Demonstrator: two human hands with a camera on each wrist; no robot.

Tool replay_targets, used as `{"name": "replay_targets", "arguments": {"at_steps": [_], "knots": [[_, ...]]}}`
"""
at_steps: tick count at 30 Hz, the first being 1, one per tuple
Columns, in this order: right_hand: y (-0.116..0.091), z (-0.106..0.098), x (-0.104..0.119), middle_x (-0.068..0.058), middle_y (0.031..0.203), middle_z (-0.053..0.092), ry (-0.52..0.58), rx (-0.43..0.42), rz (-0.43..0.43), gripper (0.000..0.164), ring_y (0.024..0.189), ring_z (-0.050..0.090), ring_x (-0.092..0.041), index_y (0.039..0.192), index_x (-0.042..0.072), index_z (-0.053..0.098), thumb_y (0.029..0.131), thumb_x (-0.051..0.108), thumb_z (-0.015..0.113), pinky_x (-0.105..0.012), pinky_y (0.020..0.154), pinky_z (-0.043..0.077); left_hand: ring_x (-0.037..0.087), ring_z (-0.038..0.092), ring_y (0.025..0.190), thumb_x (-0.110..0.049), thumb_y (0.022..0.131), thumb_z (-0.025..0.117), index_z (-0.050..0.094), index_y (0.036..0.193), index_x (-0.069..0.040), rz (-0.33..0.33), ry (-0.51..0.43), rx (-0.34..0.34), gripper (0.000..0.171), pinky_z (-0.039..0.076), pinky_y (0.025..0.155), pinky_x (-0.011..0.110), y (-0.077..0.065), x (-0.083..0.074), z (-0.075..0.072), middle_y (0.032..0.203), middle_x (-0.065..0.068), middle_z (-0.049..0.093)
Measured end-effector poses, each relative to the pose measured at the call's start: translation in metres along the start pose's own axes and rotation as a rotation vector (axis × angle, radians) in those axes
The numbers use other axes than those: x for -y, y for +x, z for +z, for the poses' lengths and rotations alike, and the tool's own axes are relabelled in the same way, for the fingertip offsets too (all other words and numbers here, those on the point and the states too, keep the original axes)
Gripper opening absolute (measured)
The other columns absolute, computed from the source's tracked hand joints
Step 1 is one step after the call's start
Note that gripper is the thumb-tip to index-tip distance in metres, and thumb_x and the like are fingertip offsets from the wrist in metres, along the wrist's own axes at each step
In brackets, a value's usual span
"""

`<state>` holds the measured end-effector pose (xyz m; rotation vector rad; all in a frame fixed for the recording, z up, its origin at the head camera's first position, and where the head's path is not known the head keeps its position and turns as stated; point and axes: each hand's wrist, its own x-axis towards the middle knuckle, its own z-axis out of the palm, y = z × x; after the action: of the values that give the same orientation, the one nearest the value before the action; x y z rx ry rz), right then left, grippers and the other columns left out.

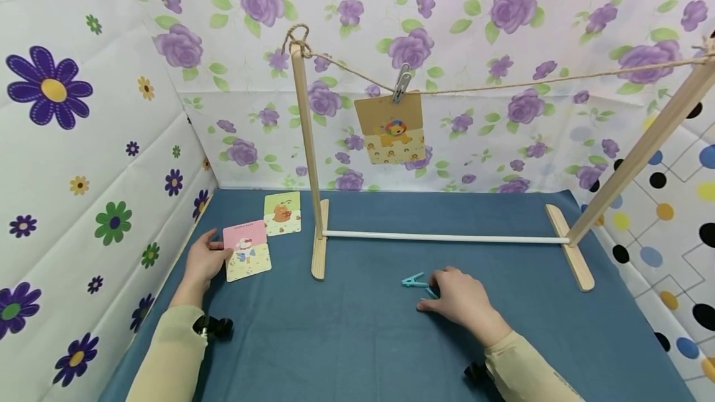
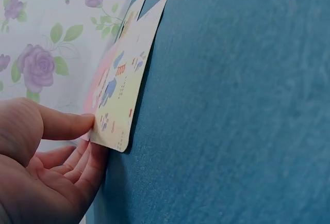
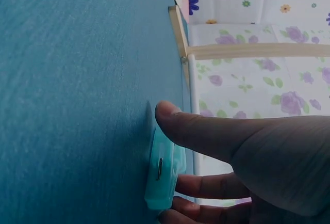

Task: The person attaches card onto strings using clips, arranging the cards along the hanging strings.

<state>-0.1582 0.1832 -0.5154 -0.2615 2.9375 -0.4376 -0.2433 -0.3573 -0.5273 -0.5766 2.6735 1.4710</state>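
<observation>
While One Hand Pinches a Card, the Other Curves Around a Teal Clip

Though both hands are down at the desk (image 1: 346, 346), only one shows a plain hold. The left hand (image 1: 205, 259) pinches the left edge of the pink-and-yellow card (image 1: 246, 253) between thumb and fingers, at the left of the desk beside the green card (image 1: 282, 214). The right hand (image 1: 460, 299) has its thumb set apart from its fingers around the teal clip (image 1: 413, 280), in front of the wooden stand (image 1: 309, 147); no firm pinch shows there. A second teal part near the thumb is half hidden, and whether it belongs to another clip cannot be told.

The likeliest trouble is at the left: with just one edge gripped, the thin card could bend or slip, and its far corner might drag the green card along. At the right, an off-centre grasp could tip or skid the clip, because the thumb is not clearly on it.

The pink-and-yellow card's long axis runs away from the person, its pink end far and its yellow end near, with the far end leaning slightly left. The teal clip lies roughly crosswise, left to right; which end bites is unclear.
</observation>
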Motion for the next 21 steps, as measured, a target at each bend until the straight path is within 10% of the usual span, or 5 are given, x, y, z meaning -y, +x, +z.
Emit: {"name": "replay_targets", "arguments": {"at_steps": [11, 21], "knots": [[0.002, 0.004, 0.008, -0.002, 0.084, 0.059, -0.003, -0.039, 0.009, 0.042, 0.065, 0.054, -0.018, 0.096, 0.011, 0.071, 0.081, 0.043, 0.095, -0.039, 0.056, 0.049, 0.015, 0.065, 0.092, -0.02, 0.109, 0.064, 0.039, 0.161, 0.006, -0.06, -0.102, 0.021, 0.064, 0.055, 0.072, 0.021, -0.004, 0.006, -0.002, 0.138, 0.026, 0.06], [0.001, 0.001, 0.008, -0.001, 0.082, 0.058, 0.012, -0.034, 0.007, 0.038, 0.065, 0.053, -0.017, 0.095, 0.011, 0.071, 0.082, 0.038, 0.095, -0.037, 0.057, 0.048, 0.007, 0.065, 0.086, -0.029, 0.11, 0.064, 0.045, 0.157, 0.006, -0.059, -0.128, 0.052, 0.062, 0.058, 0.074, 0.022, -0.007, 0.015, -0.001, 0.137, 0.025, 0.064]]}}
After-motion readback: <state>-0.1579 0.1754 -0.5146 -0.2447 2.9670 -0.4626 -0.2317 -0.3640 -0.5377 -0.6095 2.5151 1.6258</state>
